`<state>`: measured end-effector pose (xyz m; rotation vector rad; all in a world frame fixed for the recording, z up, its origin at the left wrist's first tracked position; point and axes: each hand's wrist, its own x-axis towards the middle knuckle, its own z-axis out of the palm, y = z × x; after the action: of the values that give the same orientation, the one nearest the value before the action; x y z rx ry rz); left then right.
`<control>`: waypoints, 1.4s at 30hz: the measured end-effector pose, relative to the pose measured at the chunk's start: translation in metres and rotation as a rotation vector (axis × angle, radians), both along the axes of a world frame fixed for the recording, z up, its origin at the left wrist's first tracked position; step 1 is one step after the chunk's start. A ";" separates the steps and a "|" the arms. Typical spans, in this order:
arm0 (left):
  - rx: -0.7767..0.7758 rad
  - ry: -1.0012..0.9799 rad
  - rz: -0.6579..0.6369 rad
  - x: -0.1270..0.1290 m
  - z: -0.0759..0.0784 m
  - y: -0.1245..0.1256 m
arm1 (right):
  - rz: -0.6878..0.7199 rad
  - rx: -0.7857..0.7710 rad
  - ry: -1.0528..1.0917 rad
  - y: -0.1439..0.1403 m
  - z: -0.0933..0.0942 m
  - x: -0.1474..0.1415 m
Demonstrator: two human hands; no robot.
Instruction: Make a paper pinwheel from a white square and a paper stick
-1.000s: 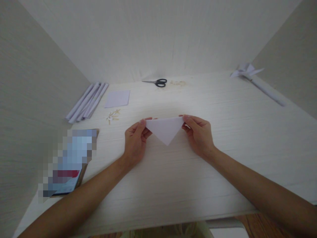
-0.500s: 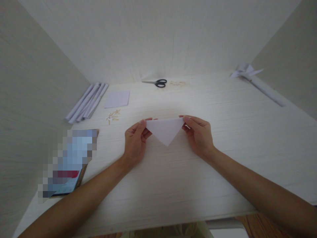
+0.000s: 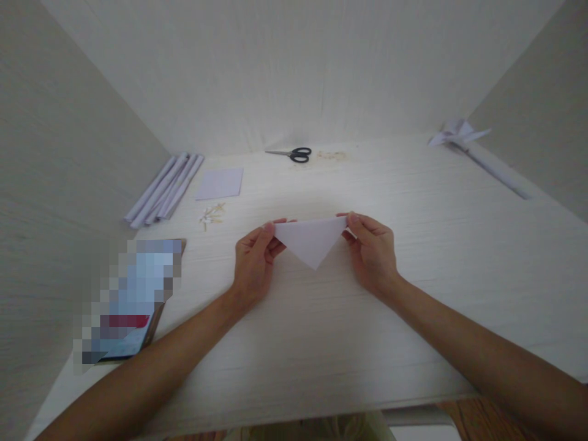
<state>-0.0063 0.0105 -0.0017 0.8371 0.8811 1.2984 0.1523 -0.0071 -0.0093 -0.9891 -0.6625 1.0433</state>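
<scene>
A white sheet of paper point(image 3: 313, 241), folded into a triangle, hangs point-down between my two hands over the middle of the table. My left hand point(image 3: 255, 260) pinches its left corner between thumb and fingers. At the opposite corner, my right hand point(image 3: 373, 248) grips the paper the same way. The long folded edge runs along the top, stretched straight between the hands. Some fingertips are hidden behind the paper.
Scissors point(image 3: 294, 154) lie at the back. On the left are rolled paper tubes point(image 3: 165, 190), a square paper stack point(image 3: 220, 184), small sticks point(image 3: 212, 214) and a blurred-out tablet point(image 3: 138, 294). A paper flower on a tube point(image 3: 493, 168) rests back right.
The view has shifted slightly, so everything appears a little further right. My hands keep the same grip on the folded paper.
</scene>
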 end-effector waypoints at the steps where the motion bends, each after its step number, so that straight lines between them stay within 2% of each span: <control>1: 0.006 -0.003 -0.002 0.000 0.000 0.000 | 0.004 0.003 0.006 0.000 0.000 0.000; 12: -0.016 -0.029 -0.034 0.001 0.002 0.002 | 0.173 0.011 0.179 -0.004 0.006 -0.003; 20: -0.044 -0.048 -0.088 -0.001 0.002 0.005 | 0.268 -0.086 0.296 -0.005 0.007 -0.005; 33: -0.231 -0.187 -0.160 -0.003 0.010 0.004 | 0.367 -0.148 0.420 -0.007 0.010 -0.003; 38: -0.278 -0.211 -0.202 -0.004 0.010 0.003 | 0.439 -0.163 0.385 -0.009 0.013 -0.003; 42: -0.333 -0.225 -0.222 -0.005 0.010 0.001 | 0.442 -0.162 0.332 -0.011 0.016 -0.004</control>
<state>-0.0115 0.0114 0.0084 0.4997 0.7737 0.9941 0.1488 -0.0185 0.0070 -0.7945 -0.5367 1.6313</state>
